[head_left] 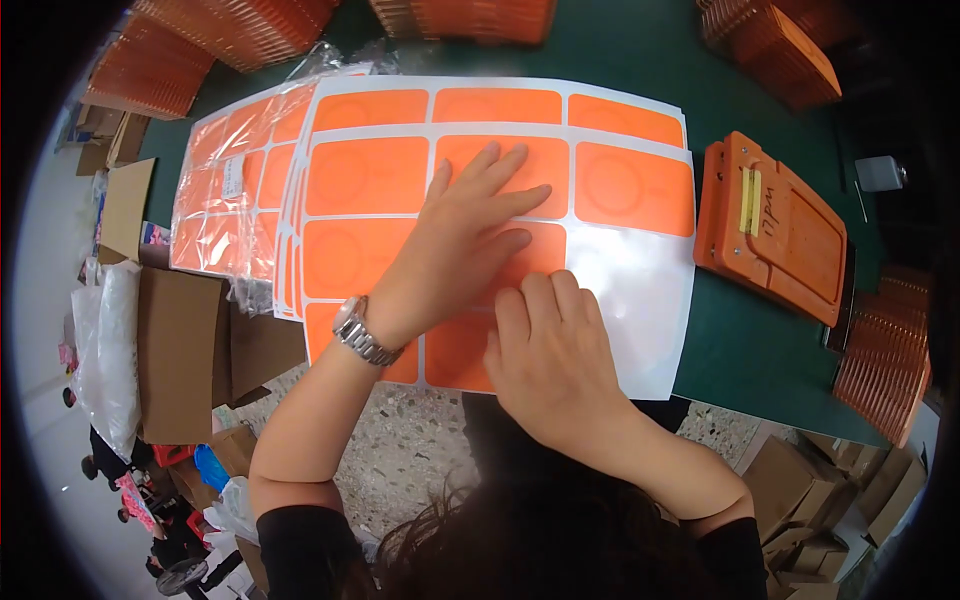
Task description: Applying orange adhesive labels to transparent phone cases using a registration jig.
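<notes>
Here's my right hand [555, 355], fingers curled together over the orange label sheet [630, 300]; whether they pinch anything, I can't tell. My left hand [462, 235] lies fingers spread, blocking middle labels. Sheet's on the green counter [745, 365]: wrapped pack [235, 190] left, orange case [775, 225] right, orange stacks [465, 18] beyond.

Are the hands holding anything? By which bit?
The left hand lies spread on the sheet, holding nothing. The right hand is curled, its grip hidden: can't tell.
</notes>
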Tool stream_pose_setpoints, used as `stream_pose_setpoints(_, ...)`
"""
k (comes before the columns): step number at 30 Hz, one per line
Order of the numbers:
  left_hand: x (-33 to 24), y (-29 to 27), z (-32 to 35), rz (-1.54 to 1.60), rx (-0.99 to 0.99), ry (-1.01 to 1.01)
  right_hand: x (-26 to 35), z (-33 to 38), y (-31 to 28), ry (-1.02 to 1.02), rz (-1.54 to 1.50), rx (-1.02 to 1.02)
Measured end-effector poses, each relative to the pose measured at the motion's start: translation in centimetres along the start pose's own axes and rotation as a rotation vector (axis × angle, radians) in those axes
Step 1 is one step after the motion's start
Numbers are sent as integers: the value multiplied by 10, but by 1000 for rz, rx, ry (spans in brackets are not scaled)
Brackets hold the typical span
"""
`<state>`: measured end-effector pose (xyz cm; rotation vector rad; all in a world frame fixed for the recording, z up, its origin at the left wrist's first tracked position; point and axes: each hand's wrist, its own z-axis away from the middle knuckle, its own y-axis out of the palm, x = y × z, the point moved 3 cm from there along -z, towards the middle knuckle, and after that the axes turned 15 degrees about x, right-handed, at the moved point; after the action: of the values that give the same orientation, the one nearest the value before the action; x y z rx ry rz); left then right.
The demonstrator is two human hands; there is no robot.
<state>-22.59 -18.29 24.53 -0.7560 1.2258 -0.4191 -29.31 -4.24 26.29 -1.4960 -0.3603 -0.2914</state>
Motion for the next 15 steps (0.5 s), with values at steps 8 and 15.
stream_pose_setpoints(8,4,-6,-4,84,128,-49,-11,15,-16,-24,-220,-103)
stream_pose_setpoints(15,-9,-5,-14,82,238,-40,-44,71,-87,-101,-418,-348)
